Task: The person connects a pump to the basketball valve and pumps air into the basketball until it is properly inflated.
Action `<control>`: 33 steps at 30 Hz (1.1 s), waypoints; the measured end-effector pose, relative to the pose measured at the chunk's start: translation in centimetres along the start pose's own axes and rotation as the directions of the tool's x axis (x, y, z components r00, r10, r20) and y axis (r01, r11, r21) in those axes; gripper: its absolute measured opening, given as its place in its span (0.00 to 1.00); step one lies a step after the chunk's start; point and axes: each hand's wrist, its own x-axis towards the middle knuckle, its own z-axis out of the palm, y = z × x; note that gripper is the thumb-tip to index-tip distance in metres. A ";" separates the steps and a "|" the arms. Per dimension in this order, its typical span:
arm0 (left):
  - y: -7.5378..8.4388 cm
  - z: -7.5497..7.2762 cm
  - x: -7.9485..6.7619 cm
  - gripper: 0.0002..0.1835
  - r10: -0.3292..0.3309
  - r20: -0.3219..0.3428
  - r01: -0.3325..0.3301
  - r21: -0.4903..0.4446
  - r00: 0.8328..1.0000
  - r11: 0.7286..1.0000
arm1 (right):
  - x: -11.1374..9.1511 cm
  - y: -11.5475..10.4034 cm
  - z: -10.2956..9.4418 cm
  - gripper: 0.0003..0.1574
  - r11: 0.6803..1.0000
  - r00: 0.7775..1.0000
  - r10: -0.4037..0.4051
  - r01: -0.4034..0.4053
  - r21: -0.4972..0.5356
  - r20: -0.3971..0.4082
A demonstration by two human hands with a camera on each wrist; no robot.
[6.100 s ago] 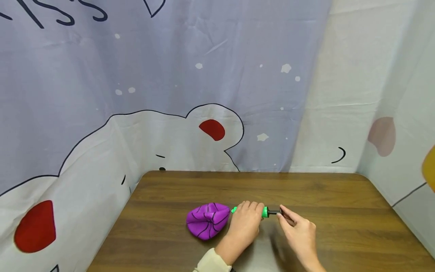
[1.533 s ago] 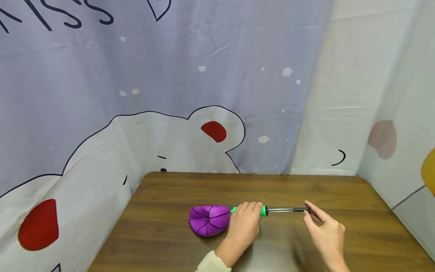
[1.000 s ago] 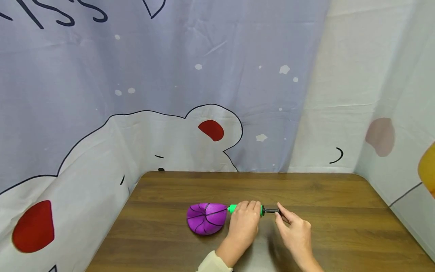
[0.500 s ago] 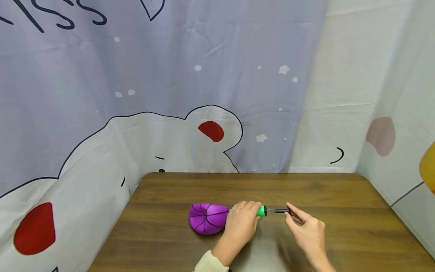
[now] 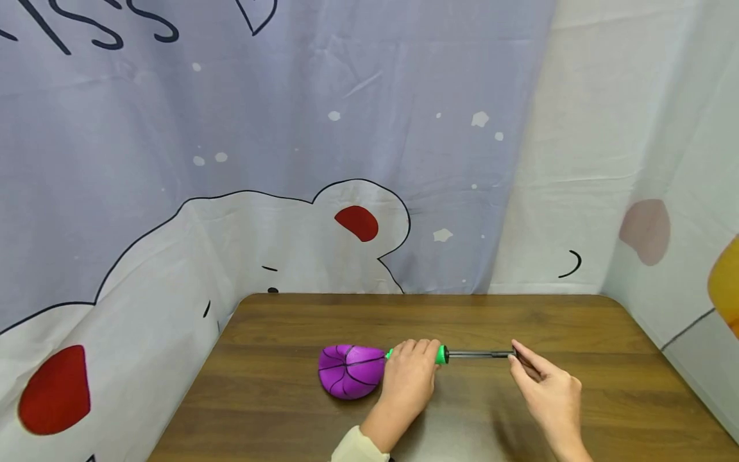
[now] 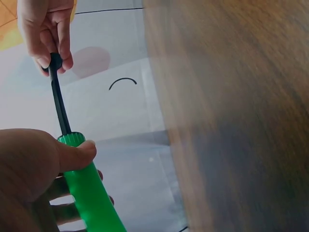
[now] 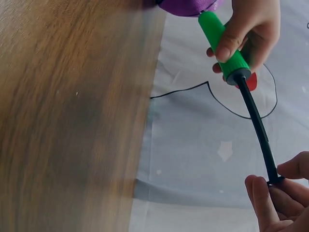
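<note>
A small green hand pump [image 6: 94,200] is gripped round its barrel by my left hand [image 5: 408,378]. Its black rod [image 7: 256,121] is drawn well out to the right, and my right hand [image 5: 548,391] pinches the handle at its end between thumb and fingers. On the pump's left end sits a purple ball [image 5: 351,372] with black lines, partly deflated and dented on its upper side. In the right wrist view the pump's tip meets the ball at the top edge. The left palm and fingers hide much of the barrel in the head view.
The brown wooden table [image 5: 277,423] lies beneath both hands. A printed cloth [image 5: 439,160] hangs behind the table and along its sides. A pale sleeve cuff [image 5: 360,446] shows at the left forearm.
The right hand has pushed the rod in, then pulled it out rightward again. Compared with the earliest frame, the ball looks less crumpled. The left hand keeps its grip on the barrel.
</note>
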 end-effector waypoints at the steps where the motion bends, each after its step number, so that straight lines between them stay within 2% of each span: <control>1: 0.0 0.0 0.0 0.21 0.001 0.002 -0.001 0.005 1.000 1.000 | 0.0 -0.1 0.1 0.17 1.000 1.000 -0.006 0.006 0.000 0.002; 6: -0.2 -0.3 0.3 0.21 0.003 0.016 -0.003 0.027 1.000 1.000 | -0.2 -0.7 1.4 0.17 0.996 0.996 -0.090 0.091 0.018 -0.017; 11: -0.2 -0.4 0.4 0.20 -0.005 0.003 0.005 0.049 1.000 0.999 | -0.9 -1.3 3.8 0.16 0.973 0.971 -0.230 0.231 0.011 -0.066; 14: -0.1 -0.4 0.4 0.20 0.002 -0.021 -0.001 0.064 1.000 0.998 | -1.4 -1.8 5.2 0.17 0.965 0.963 -0.262 0.263 0.020 -0.057; 18: 0.1 -0.3 0.5 0.20 0.015 -0.051 -0.011 0.083 0.999 0.997 | -1.9 -2.2 6.6 0.17 0.973 0.974 -0.224 0.222 0.060 0.026; 22: 0.0 -0.2 0.3 0.20 0.023 -0.078 -0.018 0.055 0.997 0.998 | -2.1 -2.2 6.7 0.17 0.984 0.983 -0.153 0.141 0.111 0.106; 26: 0.0 0.0 0.1 0.20 0.023 -0.086 -0.024 -0.010 0.996 1.000 | -1.9 -1.6 5.8 0.17 0.986 0.986 -0.101 0.081 0.144 0.136; 29: -0.1 0.1 -0.1 0.20 0.017 -0.076 -0.020 -0.033 0.997 0.999 | -1.7 -1.2 4.9 0.17 0.989 0.984 -0.092 0.072 0.133 0.150; 33: -0.1 0.2 -0.4 0.20 0.012 -0.064 -0.014 -0.036 0.998 0.999 | -1.3 -0.6 3.5 0.17 0.994 0.990 -0.063 0.051 0.097 0.124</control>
